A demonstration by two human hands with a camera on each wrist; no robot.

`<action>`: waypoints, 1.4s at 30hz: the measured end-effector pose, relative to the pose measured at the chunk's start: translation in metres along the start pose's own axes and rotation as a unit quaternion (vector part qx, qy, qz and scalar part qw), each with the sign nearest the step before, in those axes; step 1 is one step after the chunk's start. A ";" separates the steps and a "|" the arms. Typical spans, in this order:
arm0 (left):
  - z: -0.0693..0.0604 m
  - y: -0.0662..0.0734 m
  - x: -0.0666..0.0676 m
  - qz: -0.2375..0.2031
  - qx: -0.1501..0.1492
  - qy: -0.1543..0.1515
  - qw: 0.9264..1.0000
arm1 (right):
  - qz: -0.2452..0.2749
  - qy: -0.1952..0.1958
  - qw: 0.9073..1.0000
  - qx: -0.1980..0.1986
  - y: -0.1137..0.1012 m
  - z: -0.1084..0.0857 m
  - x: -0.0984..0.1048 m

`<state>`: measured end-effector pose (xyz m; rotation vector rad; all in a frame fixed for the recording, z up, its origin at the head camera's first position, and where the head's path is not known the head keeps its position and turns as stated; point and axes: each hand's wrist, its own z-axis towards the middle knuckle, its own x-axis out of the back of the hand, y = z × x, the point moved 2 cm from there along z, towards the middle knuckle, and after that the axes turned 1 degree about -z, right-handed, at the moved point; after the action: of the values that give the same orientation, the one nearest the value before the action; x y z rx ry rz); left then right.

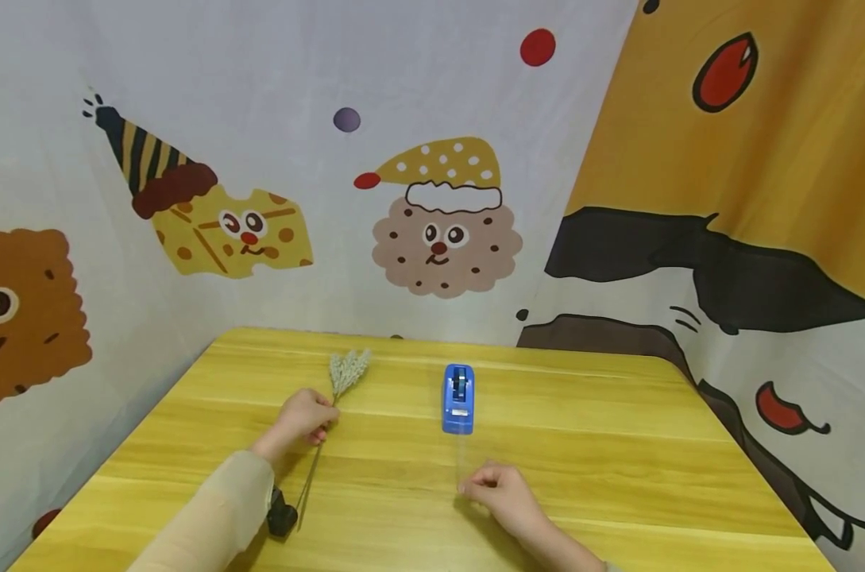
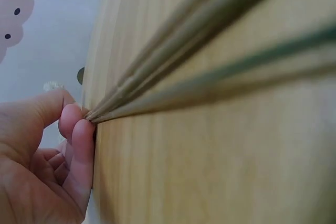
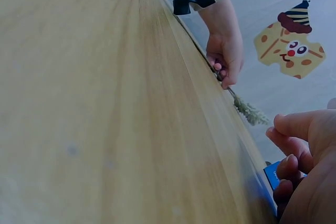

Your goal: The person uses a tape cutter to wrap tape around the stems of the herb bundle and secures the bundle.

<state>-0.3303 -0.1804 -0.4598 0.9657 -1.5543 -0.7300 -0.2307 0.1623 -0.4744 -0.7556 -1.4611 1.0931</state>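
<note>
My left hand pinches the thin stems of a small bunch of pale dried flowers at the left of the table; the heads point away from me. In the left wrist view the stems fan out from the fingertips of the hand. A blue tape dispenser stands at the table's middle. From its near end a clear strip of tape runs to my right hand, which pinches the strip's end between thumb and forefinger.
The wooden table reaches back to a cloth printed with cartoon figures, which hangs behind it and at both sides. A black device is at the left wrist, beside the lower ends of the stems.
</note>
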 end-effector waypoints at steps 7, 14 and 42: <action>-0.001 -0.001 0.001 0.001 -0.009 0.003 1.000 | -0.020 0.004 1.000 0.001 -0.001 -0.002 0.000; 0.000 -0.002 0.003 0.012 -0.003 0.000 1.000 | -0.004 -0.005 1.000 0.008 -0.004 0.001 0.000; -0.046 0.061 0.029 0.233 -0.236 0.018 0.943 | 0.008 -0.004 1.000 0.015 0.000 -0.001 0.001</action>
<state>-0.2988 -0.1746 -0.3849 0.2383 -1.4080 -0.6916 -0.2295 0.1633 -0.4741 -0.7442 -1.4452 1.1299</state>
